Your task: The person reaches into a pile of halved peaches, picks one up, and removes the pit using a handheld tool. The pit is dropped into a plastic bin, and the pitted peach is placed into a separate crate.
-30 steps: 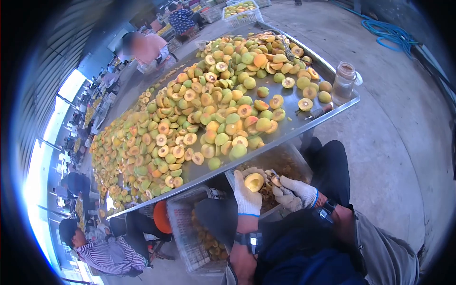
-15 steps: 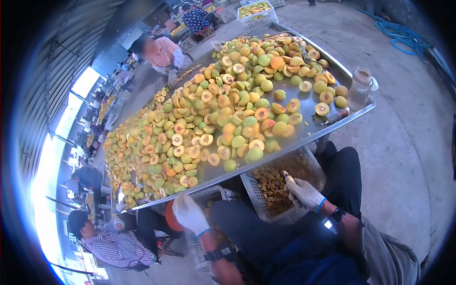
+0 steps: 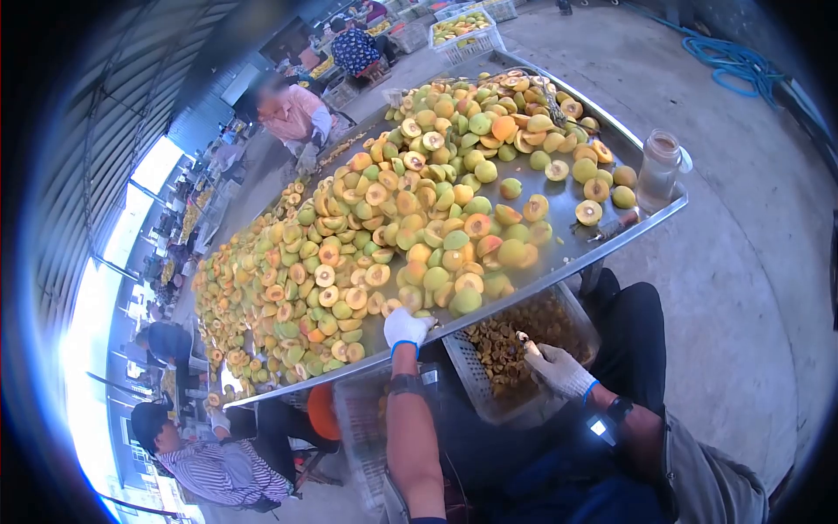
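Halved and whole yellow-green peaches (image 3: 349, 253) lie heaped on a metal table (image 3: 559, 272). My left hand (image 3: 408, 330), in a white glove, is at the table's near edge against the closest fruit. Its fingers point away from me and are mostly hidden by the back of the hand. Lower right, my gloved right hand (image 3: 560, 370) is closed around a small tool (image 3: 526, 342) with a pale handle and a short tip. That hand is over a white crate (image 3: 471, 371) under the table edge, which holds brown peach stones and scraps (image 3: 499, 349).
A clear jar (image 3: 659, 170) and a second small tool (image 3: 615, 226) rest at the table's right corner. Another crate (image 3: 362, 428) and an orange-red round object (image 3: 322, 412) are lower left. Co-workers sit at the far side (image 3: 292, 113) and at left (image 3: 218, 463).
My left hand has moved up and right, from beside the lower crate to the fruit at the table edge. My right hand has dropped slightly, still holding the tool.
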